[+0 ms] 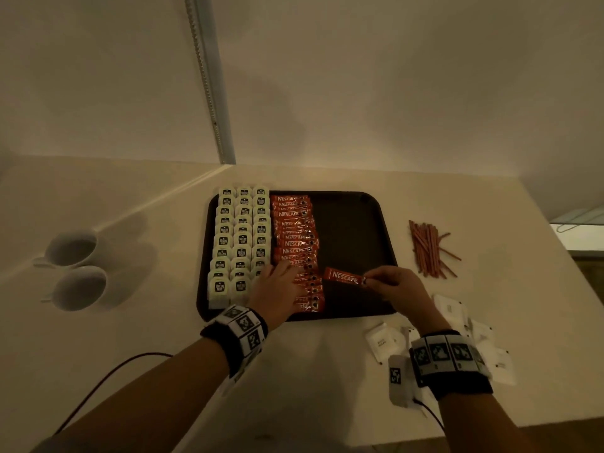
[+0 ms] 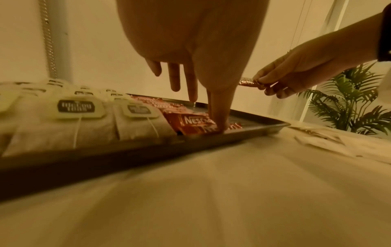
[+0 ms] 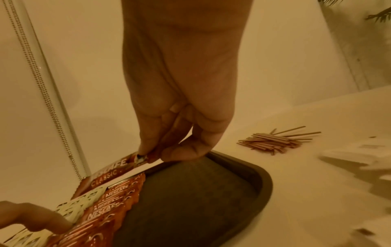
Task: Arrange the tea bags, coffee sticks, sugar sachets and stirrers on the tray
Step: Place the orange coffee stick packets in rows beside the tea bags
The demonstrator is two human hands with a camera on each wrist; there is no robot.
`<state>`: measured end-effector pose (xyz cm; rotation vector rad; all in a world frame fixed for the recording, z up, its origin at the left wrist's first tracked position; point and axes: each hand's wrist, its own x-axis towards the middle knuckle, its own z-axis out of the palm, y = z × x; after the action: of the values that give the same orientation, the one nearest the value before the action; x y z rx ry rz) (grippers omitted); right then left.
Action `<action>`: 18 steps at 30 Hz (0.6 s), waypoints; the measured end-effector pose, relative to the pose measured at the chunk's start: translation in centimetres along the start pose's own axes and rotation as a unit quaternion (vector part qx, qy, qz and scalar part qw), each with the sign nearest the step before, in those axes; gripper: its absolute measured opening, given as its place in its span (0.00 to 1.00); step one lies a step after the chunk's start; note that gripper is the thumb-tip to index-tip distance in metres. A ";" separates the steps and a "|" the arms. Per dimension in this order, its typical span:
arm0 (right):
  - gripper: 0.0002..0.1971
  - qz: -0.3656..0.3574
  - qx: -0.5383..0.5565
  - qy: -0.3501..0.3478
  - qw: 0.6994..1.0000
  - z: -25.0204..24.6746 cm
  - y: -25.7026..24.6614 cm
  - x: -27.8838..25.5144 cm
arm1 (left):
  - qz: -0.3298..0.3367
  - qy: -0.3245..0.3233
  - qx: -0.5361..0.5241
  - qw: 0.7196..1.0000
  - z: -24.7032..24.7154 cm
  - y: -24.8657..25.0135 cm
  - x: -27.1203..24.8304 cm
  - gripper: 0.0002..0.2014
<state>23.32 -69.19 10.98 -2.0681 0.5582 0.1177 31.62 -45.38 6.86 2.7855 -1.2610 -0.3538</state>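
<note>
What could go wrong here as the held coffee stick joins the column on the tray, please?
The right hand pinches the coffee stick by one end, so it could droop or land crooked. The left hand presses the overlapped coffee column; a sideways nudge might skew it toward the tea bags.

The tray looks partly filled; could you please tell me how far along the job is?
Done: tea bags fill the tray. In hand: the right hand pinches a coffee stick; the left hand presses the coffee row. Left: stirrers and sugar sachets remain off the tray.
</note>
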 end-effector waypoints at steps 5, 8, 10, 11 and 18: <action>0.05 0.008 -0.021 -0.021 1.000 -0.3 0.7 -0.3 | -0.013 0.011 -0.002 1.000 0.9 -0.1 0.2 0.18; 0.05 -0.003 -0.080 -0.055 0.995 0.3 0.6 -0.2 | -0.018 0.019 -0.001 1.000 0.9 0.0 0.3 0.18; 0.05 -0.016 -0.109 -0.063 0.992 1.1 0.5 -0.1 | -0.021 0.027 -0.005 0.999 1.0 0.1 0.3 0.18; 0.06 -0.021 -0.116 -0.065 0.991 1.5 0.5 0.0 | -0.022 0.032 -0.007 0.999 1.0 0.1 0.3 0.18; 0.07 -0.013 -0.147 -0.099 0.984 4.4 0.5 0.1 | -0.022 0.059 0.000 0.998 1.1 0.0 0.3 0.16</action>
<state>23.83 -65.78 8.18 -2.3145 0.4090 0.4066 31.53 -45.54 5.76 2.7916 -1.1764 -0.1876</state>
